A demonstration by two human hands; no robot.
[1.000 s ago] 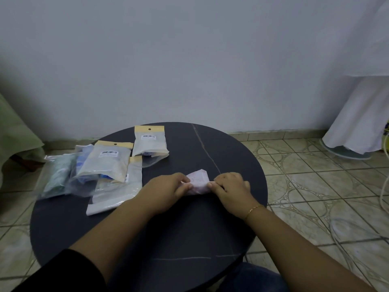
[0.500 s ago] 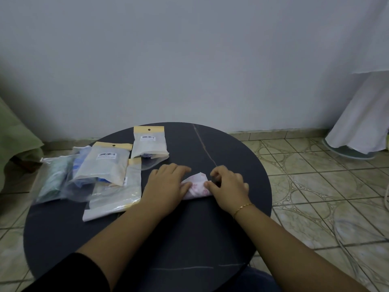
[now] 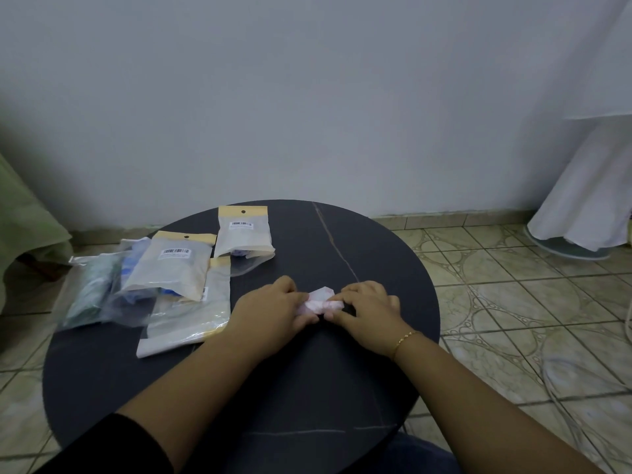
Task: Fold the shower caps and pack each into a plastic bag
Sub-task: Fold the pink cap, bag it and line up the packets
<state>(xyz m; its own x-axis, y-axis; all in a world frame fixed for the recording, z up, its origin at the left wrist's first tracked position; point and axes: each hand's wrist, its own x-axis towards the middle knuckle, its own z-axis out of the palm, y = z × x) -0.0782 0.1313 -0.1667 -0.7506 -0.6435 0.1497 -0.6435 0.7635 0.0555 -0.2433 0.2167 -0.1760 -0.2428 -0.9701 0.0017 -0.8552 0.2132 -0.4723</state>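
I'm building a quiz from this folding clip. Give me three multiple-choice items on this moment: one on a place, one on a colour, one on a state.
1. Where do the packed bags lie?
A. left part of the table
B. on the floor
C. right edge of the table

2. What colour is the shower cap being folded?
A. green
B. pale pink
C. black

3. How is that cap held?
A. lifted high
B. inside a bag
C. pressed on the table between both hands

Answers: 1 A, the packed bags cluster left on the table. 2 B, the shower cap shows pale pink. 3 C, the left hand and right hand pinch it low.
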